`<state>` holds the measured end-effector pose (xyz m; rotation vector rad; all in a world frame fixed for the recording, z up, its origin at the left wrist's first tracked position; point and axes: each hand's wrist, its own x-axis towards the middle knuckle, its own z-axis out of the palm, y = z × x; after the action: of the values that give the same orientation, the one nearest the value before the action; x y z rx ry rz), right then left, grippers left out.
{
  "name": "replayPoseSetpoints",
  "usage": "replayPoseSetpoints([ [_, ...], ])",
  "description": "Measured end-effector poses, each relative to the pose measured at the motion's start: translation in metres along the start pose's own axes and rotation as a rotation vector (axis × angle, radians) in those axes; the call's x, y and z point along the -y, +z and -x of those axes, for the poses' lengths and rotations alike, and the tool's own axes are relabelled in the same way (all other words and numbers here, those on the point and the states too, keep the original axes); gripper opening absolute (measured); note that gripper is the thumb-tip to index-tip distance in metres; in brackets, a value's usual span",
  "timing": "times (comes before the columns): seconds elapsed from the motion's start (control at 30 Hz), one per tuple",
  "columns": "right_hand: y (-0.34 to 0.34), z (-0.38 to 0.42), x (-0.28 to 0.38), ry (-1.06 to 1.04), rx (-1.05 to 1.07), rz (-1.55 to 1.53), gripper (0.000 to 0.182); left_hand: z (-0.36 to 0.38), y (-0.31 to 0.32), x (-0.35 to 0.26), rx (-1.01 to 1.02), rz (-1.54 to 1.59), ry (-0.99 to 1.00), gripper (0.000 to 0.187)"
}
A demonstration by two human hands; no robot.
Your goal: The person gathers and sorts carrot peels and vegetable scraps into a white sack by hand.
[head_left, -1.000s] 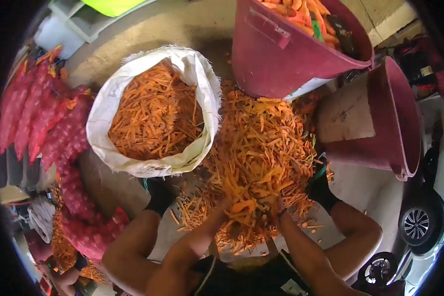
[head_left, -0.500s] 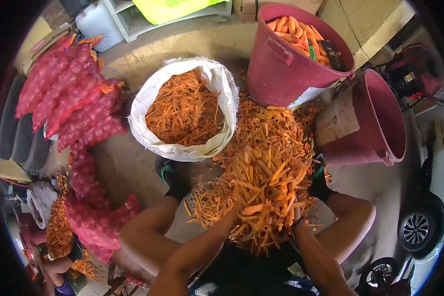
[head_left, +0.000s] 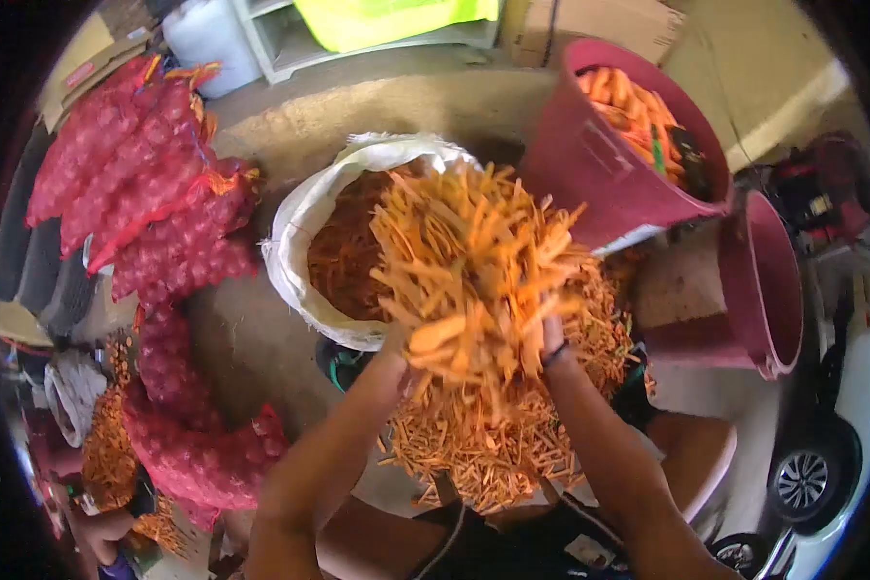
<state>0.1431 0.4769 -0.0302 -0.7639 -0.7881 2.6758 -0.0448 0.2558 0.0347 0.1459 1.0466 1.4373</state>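
The floor (head_left: 222, 353) is grey and hard-looking, with goods around its edges. The fingers are mostly buried, so I cannot tell if they are closed or spread; the left hand (head_left: 394, 356) and the right hand (head_left: 554, 338) hold between them a big bundle of carrot peelings (head_left: 474, 266). It overlaps the right part of the white sack (head_left: 293, 275) in view, above the loose pile (head_left: 493, 459). The strips are thin and flat, so some could slip out below, since only the hands seem to support them. The sack's soft mouth could also fold inward if it is pushed. This sack looks woven, with a frayed rim. Farther out, a stiff pinkish bucket (head_left: 578, 184) contains tapered carrots (head_left: 628, 106), beside another bucket (head_left: 686, 338), and net bags (head_left: 116, 179) bulge with round, purplish contents.
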Motion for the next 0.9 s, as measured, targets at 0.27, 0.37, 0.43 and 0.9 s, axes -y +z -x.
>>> replayPoseSetpoints([
  [0.27, 0.032, -0.273, -0.117, -0.226, -0.575, 1.551, 0.061, -0.117, -0.135, -0.087, -0.539, -0.509, 0.446, 0.040],
  [0.37, -0.025, -0.303, -0.173, -0.293, -0.455, 1.214, 0.062, -0.050, -0.109, -0.081, -0.504, -0.652, 0.550, 0.040],
  [0.43, -0.067, -0.310, -0.192, -0.215, -0.270, 0.987, 0.060, -0.014, -0.108, -0.094, -0.693, -1.235, 0.740, 0.058],
  [0.9, 0.138, -0.309, -0.238, -0.347, 0.334, 1.296, 0.054, -0.037, -0.166, -0.086, -1.226, -0.600, 0.807, 0.032],
])
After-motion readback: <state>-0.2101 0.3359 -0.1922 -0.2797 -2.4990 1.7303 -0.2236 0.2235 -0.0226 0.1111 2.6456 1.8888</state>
